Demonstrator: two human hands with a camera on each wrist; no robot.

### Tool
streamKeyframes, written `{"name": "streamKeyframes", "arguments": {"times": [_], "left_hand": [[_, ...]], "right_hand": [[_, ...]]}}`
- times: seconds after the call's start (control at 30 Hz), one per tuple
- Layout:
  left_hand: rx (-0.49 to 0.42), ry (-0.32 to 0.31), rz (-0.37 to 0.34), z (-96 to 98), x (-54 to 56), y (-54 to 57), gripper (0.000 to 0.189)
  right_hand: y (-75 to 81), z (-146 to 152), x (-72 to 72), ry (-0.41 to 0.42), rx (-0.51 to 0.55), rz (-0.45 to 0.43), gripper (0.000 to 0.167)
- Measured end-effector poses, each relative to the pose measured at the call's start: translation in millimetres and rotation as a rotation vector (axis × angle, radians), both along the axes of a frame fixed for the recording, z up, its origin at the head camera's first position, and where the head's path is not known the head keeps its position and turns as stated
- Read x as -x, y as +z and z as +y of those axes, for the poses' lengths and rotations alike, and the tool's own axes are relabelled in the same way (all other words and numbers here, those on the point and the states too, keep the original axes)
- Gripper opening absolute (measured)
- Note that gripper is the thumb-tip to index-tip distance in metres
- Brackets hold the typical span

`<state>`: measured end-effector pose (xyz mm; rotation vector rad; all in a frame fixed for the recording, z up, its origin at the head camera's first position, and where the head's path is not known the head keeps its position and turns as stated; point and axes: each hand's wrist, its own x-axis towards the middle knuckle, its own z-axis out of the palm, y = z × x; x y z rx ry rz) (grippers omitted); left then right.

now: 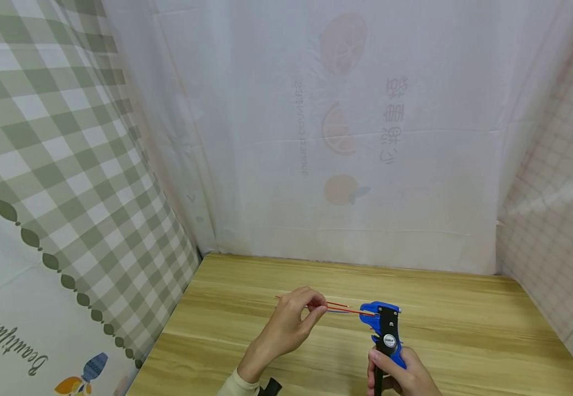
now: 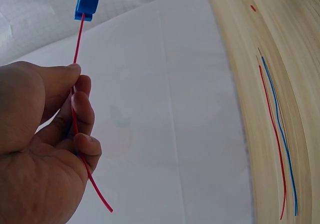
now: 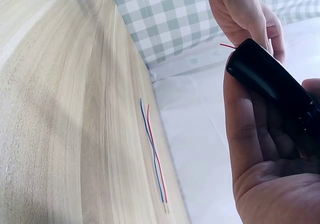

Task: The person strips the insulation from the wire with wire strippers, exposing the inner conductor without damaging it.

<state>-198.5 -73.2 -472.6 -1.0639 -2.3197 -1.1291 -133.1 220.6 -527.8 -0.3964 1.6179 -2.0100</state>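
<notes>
My left hand (image 1: 286,324) pinches a thin red wire (image 2: 78,41) between thumb and forefinger. Its tail runs down across the curled fingers in the left wrist view. The wire's other end reaches into the blue head of a wire stripper (image 1: 388,324). My right hand (image 1: 410,375) grips the stripper's handles, and the tool stands upright above the table. How far the handles are squeezed is hard to see. In the right wrist view, the black handle (image 3: 270,76) crosses in front of the right-hand fingers (image 3: 245,129).
On the wood-grain table (image 1: 464,330) lie a blue wire (image 2: 281,124) and another red wire (image 2: 273,124), side by side with bare ends. A short red scrap (image 2: 253,8) rests near them. Printed cloths hang behind and at both sides.
</notes>
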Motion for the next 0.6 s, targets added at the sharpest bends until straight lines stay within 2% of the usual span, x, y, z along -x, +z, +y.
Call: {"name": "streamKeyframes", "arguments": {"times": [0.6], "left_hand": [[0.011,-0.003,0.004,-1.6,-1.3,1.8,0.004]], "right_hand": [[-3.3,-3.0,-0.2,-0.001,0.044,0.042,0.038]]}}
